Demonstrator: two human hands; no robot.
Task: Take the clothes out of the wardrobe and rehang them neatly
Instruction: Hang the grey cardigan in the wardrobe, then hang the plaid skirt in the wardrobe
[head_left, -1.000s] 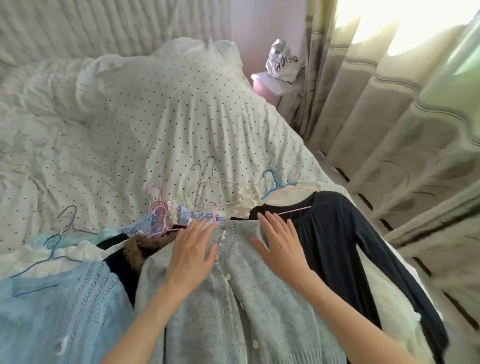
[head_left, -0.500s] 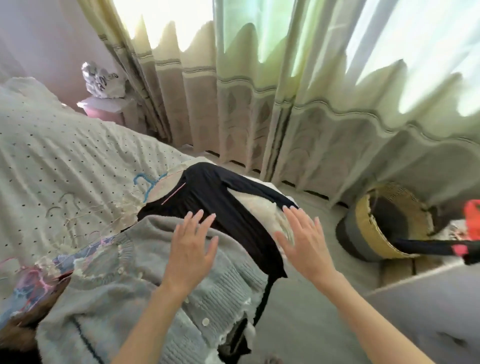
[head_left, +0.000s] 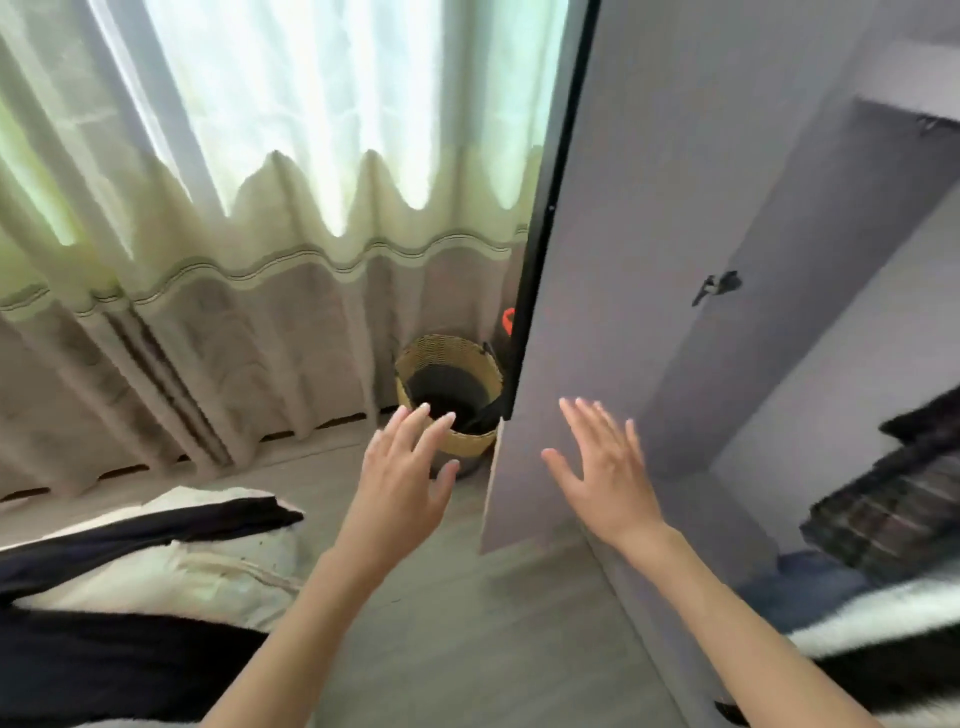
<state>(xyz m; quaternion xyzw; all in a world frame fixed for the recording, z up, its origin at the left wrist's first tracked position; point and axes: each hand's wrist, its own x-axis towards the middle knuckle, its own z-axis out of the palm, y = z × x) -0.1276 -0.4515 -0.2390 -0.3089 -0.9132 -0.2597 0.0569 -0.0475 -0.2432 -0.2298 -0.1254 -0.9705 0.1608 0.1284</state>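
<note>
Both hands spread, empty — right hand (head_left: 605, 470) nearer the folded dark clothes (head_left: 883, 499) in the open grey wardrobe (head_left: 675, 208), left hand (head_left: 402, 467) farther.

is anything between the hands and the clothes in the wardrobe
Nothing visible blocks them. The wardrobe door stands open, and both the left hand and right hand are empty; the dark clothes lie inside, to the right.
</note>
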